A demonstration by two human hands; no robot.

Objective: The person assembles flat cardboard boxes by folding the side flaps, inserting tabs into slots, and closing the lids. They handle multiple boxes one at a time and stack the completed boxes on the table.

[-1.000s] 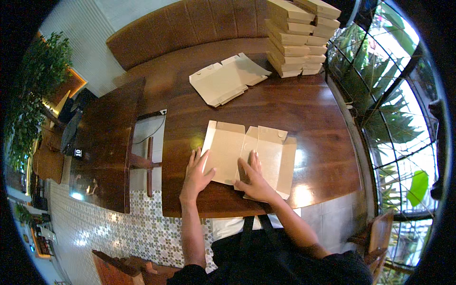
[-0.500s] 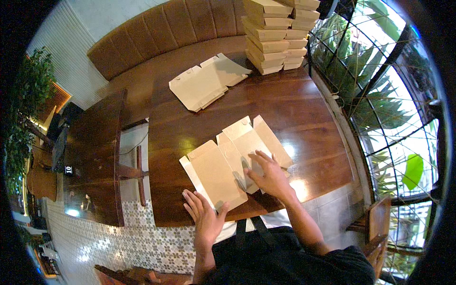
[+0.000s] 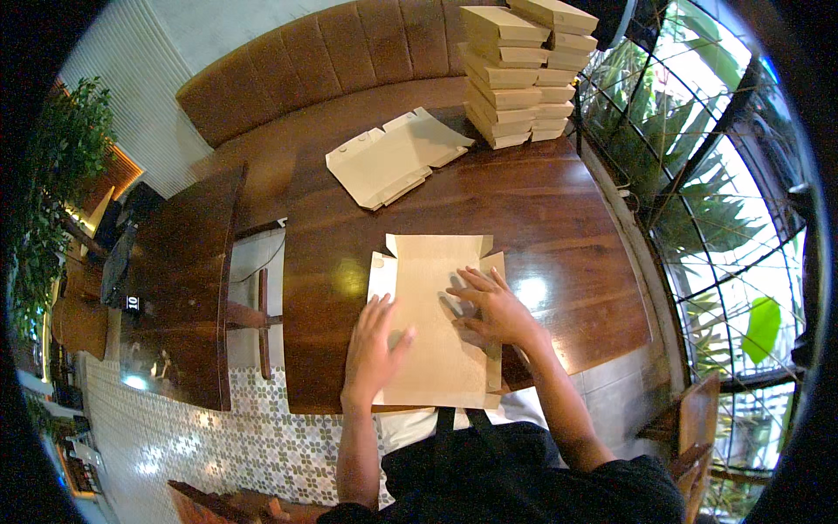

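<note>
A light brown cardboard box blank (image 3: 428,349) lies on the table in front of me, its long side running away from me and its edge flaps showing at the far corners and the sides. My left hand (image 3: 375,349) is over the blank's left edge, slightly blurred, with the thumb apart from the fingers and nothing held. Fingers spread, my right hand (image 3: 499,307) rests on or just above the blank's right half and casts a shadow on it. Whether either palm presses down is hard to tell.
Farther back on the dark wooden table (image 3: 576,236) lies another flat cardboard blank (image 3: 393,157). Tall stacks of folded cardboard boxes (image 3: 506,100) stand at the far right. Beyond are a brown padded bench (image 3: 349,52), a second table (image 3: 179,306) at left, and a barred window at right.
The near blank has turned from a slant to nearly square with the table's front edge and looks narrower. My left hand has moved farther up along its left side; my right hand stays over its right part.
</note>
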